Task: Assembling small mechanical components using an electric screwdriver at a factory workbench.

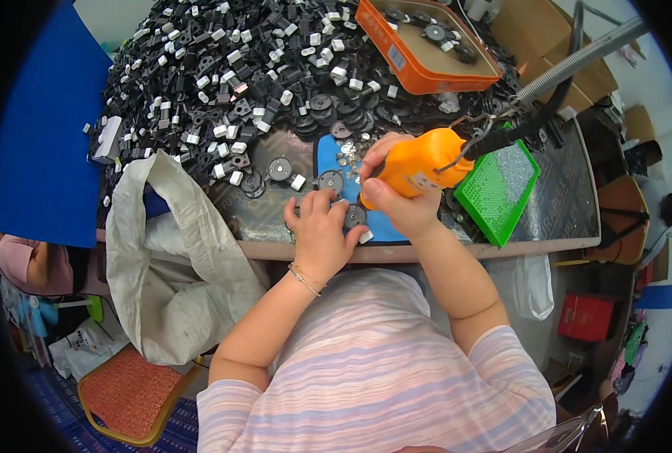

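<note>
My right hand (410,202) is wrapped round an orange electric screwdriver (429,157), which hangs from a coiled spring and a black cable. The tool's tip is hidden behind the hand. My left hand (322,235) rests at the table's near edge, with thumb and forefinger around a black round plastic part (355,217) that has a white end. This part lies on a blue mat (385,229), close to the screwdriver. Another black round part (330,182) sits just beyond the left fingertips. Small silvery metal discs (349,155) are scattered on the mat.
A big heap of black parts with white ends (222,83) covers the table's far left. An orange tray (404,64) stands at the back, and a green tray of small metal pieces (499,185) lies right. A pale sack (136,249) hangs at the near left edge.
</note>
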`<state>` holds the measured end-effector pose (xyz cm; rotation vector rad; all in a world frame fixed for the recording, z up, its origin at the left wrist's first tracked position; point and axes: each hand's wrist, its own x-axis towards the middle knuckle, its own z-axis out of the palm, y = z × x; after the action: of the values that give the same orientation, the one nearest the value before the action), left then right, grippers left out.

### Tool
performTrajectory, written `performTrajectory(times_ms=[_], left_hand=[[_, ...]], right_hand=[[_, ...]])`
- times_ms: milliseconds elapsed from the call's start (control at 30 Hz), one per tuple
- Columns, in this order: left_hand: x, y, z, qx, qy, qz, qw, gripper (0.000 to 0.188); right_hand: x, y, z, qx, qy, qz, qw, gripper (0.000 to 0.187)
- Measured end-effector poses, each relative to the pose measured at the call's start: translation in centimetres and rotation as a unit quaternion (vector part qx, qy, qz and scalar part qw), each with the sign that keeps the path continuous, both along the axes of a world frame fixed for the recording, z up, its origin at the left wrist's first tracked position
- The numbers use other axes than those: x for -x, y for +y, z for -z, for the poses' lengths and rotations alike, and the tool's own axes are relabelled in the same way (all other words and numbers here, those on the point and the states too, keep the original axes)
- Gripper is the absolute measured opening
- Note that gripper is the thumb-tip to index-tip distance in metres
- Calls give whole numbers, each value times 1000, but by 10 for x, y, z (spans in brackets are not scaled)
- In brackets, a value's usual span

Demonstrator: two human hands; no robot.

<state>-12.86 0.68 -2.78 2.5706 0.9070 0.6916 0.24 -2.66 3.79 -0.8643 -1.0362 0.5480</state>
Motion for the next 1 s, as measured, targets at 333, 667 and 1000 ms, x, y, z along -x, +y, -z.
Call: performTrajectory(times_ms=[333, 667, 1000], left_hand=[[0, 1, -1, 3, 2, 6, 1000, 38], [0, 1, 0, 3, 9, 3, 1000, 39], [0, 3, 2, 7, 2, 6, 1000, 37]], right_hand=[[-3, 3, 1, -5, -44, -9, 999, 25], [-3, 3, 9, 21, -66, -27, 997, 26], [-15, 14, 4, 14, -133, -137, 981, 22]])
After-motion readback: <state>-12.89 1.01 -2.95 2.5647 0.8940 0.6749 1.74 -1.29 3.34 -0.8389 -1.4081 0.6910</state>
